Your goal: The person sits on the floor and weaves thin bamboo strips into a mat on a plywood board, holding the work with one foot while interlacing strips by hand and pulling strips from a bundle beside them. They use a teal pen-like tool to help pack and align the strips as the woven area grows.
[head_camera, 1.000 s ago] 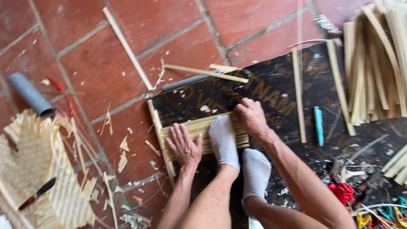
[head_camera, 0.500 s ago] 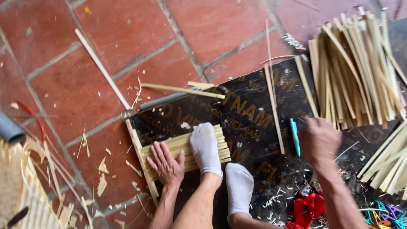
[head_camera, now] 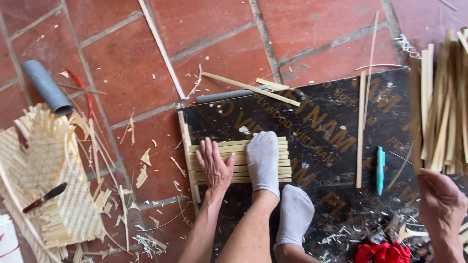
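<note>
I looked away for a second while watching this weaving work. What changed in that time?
The right hand left the row of flat strips, swung out to the right and now grips the bundle of loose strips at its lower end. The left hand stays flat on the row, and the socked foot keeps pressing it onto the black board.

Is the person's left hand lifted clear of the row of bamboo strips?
No: the left hand lies flat, palm down, on the row of bamboo strips, right beside the socked foot that also presses on them.
</note>
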Available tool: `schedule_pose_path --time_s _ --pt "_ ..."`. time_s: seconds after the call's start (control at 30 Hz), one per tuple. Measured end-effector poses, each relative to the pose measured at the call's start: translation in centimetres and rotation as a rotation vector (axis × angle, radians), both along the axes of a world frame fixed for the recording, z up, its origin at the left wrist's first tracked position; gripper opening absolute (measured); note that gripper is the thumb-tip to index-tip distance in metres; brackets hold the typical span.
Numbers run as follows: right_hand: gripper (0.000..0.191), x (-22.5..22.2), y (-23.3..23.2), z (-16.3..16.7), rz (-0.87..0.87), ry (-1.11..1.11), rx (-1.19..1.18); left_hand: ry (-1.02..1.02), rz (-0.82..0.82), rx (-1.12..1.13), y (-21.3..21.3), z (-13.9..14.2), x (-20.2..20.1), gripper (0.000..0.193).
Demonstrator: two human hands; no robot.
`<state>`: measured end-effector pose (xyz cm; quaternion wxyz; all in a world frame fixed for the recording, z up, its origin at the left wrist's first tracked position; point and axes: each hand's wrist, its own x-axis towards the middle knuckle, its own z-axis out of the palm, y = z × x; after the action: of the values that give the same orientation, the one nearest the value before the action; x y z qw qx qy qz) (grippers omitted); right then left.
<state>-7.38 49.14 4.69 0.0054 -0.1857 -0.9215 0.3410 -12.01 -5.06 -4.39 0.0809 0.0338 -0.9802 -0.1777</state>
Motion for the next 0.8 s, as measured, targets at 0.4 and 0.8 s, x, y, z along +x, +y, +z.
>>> schedule_pose_path --time_s 0.4,0.8 --pt "0.019 -22.5 -25.5 -4.5 0.959 -0.115 -0.037 0.109 0.049 -0.029 -2.2 0.0 -1.2 0.074" --pt "0.018 -23.1 -25.9 -6.5 0.843 -0.276 -0.082 0.159 0.032 0.029 -2.7 -0.2 -1.1 0.072"
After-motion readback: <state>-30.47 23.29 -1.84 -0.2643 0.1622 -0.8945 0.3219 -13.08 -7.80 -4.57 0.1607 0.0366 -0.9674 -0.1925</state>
